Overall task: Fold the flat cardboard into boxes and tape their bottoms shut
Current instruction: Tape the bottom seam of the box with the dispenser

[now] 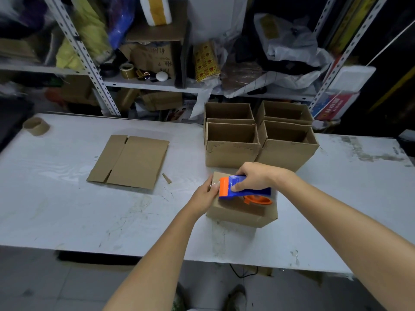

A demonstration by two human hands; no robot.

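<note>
Head view: taping a box on a scuffed white table [67,209]

Right hand [256,177] curls its fingers round a blue-and-orange plastic tape dispenser [244,189], which sits on the top face of a closed brown cardboard box [238,215]. Left hand [203,196] grips that box's left corner, thumb on top, beside the dispenser's orange nose. Just beyond the fingers stand four open brown cardboard boxes [231,153]. Left of the fingers lies a flat brown cardboard sheet [132,161]. Cluttered metal shelving [85,52] stands behind.
</note>
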